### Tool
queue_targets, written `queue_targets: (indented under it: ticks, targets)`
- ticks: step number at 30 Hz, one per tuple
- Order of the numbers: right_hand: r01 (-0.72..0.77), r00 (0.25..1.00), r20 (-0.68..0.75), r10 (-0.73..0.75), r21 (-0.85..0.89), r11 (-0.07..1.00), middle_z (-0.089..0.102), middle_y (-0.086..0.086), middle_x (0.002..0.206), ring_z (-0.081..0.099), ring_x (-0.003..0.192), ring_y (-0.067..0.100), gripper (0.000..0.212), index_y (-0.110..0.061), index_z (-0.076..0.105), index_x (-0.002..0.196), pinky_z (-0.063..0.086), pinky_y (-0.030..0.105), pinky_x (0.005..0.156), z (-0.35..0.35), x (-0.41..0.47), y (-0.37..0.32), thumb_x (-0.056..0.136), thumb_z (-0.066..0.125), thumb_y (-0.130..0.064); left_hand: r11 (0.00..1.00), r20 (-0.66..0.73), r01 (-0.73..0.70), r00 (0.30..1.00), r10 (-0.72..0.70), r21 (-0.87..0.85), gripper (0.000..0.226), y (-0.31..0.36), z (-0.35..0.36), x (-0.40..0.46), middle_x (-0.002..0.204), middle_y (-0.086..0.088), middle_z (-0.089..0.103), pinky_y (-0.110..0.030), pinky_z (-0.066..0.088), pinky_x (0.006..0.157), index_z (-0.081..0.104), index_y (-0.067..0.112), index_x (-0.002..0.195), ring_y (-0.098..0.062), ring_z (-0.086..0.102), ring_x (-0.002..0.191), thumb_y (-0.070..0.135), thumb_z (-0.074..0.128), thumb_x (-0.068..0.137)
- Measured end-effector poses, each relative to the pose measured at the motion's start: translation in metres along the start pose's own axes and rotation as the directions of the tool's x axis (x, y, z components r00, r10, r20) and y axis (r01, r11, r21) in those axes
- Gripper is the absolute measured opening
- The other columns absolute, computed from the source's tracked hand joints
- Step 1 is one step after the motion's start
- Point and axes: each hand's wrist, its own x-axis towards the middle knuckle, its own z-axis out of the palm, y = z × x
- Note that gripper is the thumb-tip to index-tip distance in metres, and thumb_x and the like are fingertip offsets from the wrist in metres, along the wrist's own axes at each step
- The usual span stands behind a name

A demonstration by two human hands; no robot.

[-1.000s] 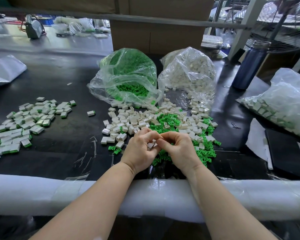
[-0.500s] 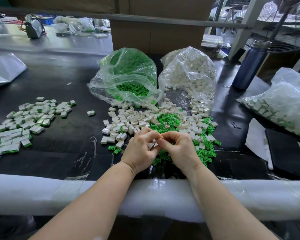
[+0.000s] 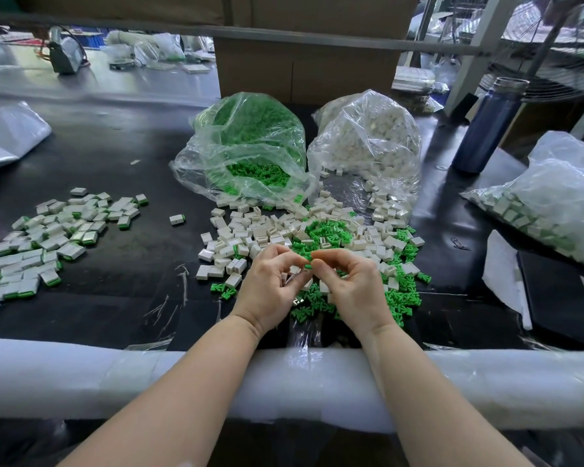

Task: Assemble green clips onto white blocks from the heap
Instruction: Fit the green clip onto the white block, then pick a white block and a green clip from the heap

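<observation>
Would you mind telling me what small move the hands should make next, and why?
Probably press the green clip home into the white block. The right hand pinches the clip at its fingertips, the left hand holds the block against it, and they meet above the heap, so seating looks like the remaining step.

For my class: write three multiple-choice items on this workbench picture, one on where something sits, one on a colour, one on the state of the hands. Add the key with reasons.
1. Where does the pile of finished blocks lie?
A. Left of the hands
B. Inside the green bag
C. On the bottle

2. What colour is the bottle?
A. Red
B. Dark blue
C. Yellow

3. What are the hands doing?
A. Lying flat on the table
B. Lifting a bag
C. Pinching small parts together

Key: 1 A, it sits at the table's left. 2 B, its body is dark blue. 3 C, left hand and right hand meet fingertip to fingertip at a green clip.
</observation>
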Motion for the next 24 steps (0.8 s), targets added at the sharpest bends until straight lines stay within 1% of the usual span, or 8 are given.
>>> queue_targets:
  ticks: [2, 4, 8, 12, 15, 18, 20, 24]
  targets:
    - [0.069, 0.997, -0.033, -0.073, -0.095, 0.993, 0.066, -0.004, 0.084, 0.062, 0.086, 0.016, 0.006, -0.013, 0.072, 0.086, 0.053, 0.041, 0.074, -0.0001, -0.0010, -0.0010, 0.081, 0.071, -0.011, 1.000, -0.007, -0.007, 1.000, 0.007, 0.013, 0.016, 0.0007, -0.0001, -0.0002, 0.096, -0.003, 0.051, -0.036, 0.049, 0.077, 0.068, 0.009, 0.095, -0.022, 0.052, 0.084, 0.019, 0.067, 0.083]
    - [0.121, 0.991, -0.037, -0.129, -0.167, 0.978, 0.064, -0.002, 0.084, 0.060, 0.089, 0.023, 0.005, -0.010, 0.073, 0.082, 0.050, 0.045, 0.081, 0.0000, -0.0022, -0.0017, 0.077, 0.074, -0.010, 1.000, -0.004, -0.010, 1.000, 0.010, 0.028, 0.016, 0.0003, 0.0000, -0.0005, 0.096, -0.003, 0.051, -0.034, 0.049, 0.076, 0.068, 0.010, 0.095, -0.020, 0.051, 0.082, 0.020, 0.067, 0.083]
    - [0.116, 0.992, -0.016, -0.125, -0.277, 0.954, 0.056, -0.004, 0.082, 0.055, 0.089, 0.025, 0.005, -0.008, 0.068, 0.079, 0.046, 0.040, 0.081, 0.0008, -0.0011, -0.0006, 0.080, 0.072, -0.012, 0.999, 0.018, -0.007, 1.000, 0.006, 0.051, 0.017, 0.0003, 0.0006, -0.0005, 0.097, -0.004, 0.052, -0.029, 0.046, 0.081, 0.070, 0.011, 0.096, -0.016, 0.049, 0.088, 0.022, 0.067, 0.082]
    - [0.109, 0.993, -0.012, -0.120, -0.333, 0.936, 0.054, -0.003, 0.084, 0.050, 0.092, 0.024, 0.006, -0.008, 0.063, 0.082, 0.043, 0.035, 0.081, 0.0040, 0.0006, -0.0002, 0.084, 0.066, -0.012, 0.999, 0.028, 0.002, 1.000, -0.004, 0.037, 0.017, 0.0013, 0.0009, -0.0001, 0.097, -0.004, 0.052, -0.032, 0.047, 0.085, 0.070, 0.011, 0.096, -0.018, 0.050, 0.093, 0.020, 0.066, 0.083]
    - [0.117, 0.992, -0.010, -0.127, -0.331, 0.936, 0.055, -0.004, 0.084, 0.050, 0.091, 0.022, 0.006, -0.009, 0.064, 0.083, 0.042, 0.033, 0.081, 0.0032, -0.0001, 0.0004, 0.084, 0.067, -0.013, 0.999, 0.011, -0.015, 1.000, 0.015, 0.040, 0.017, 0.0021, 0.0000, -0.0009, 0.095, -0.001, 0.053, -0.026, 0.048, 0.081, 0.070, 0.011, 0.096, -0.016, 0.052, 0.091, 0.020, 0.066, 0.083]
    - [0.116, 0.988, -0.057, -0.142, -0.326, 0.938, 0.056, -0.004, 0.083, 0.050, 0.087, 0.018, 0.005, -0.010, 0.065, 0.082, 0.040, 0.026, 0.078, 0.0015, -0.0006, 0.0003, 0.084, 0.067, -0.013, 0.997, -0.040, -0.057, 0.997, 0.059, 0.056, 0.017, 0.0024, -0.0009, -0.0014, 0.090, 0.001, 0.060, -0.022, 0.048, 0.073, 0.071, 0.010, 0.098, -0.012, 0.055, 0.080, 0.016, 0.067, 0.082]
    - [0.116, 0.986, -0.075, -0.149, -0.335, 0.935, 0.056, -0.004, 0.082, 0.050, 0.085, 0.017, 0.005, -0.011, 0.065, 0.080, 0.037, 0.023, 0.076, 0.0012, -0.0001, 0.0005, 0.083, 0.068, -0.013, 0.996, -0.097, -0.063, 0.993, 0.068, 0.058, 0.018, 0.0022, -0.0014, -0.0017, 0.089, 0.002, 0.062, -0.020, 0.050, 0.072, 0.070, 0.011, 0.100, -0.008, 0.056, 0.076, 0.014, 0.067, 0.083]
    - [0.107, 0.985, -0.094, -0.147, -0.340, 0.934, 0.056, -0.005, 0.079, 0.051, 0.083, 0.018, 0.006, -0.012, 0.066, 0.077, 0.037, 0.023, 0.074, 0.0008, 0.0000, 0.0017, 0.082, 0.070, -0.013, 0.995, -0.229, -0.055, 0.971, 0.073, 0.083, 0.025, 0.0019, -0.0024, -0.0024, 0.089, 0.003, 0.061, -0.025, 0.052, 0.069, 0.067, 0.013, 0.109, -0.009, 0.057, 0.073, 0.009, 0.063, 0.085]
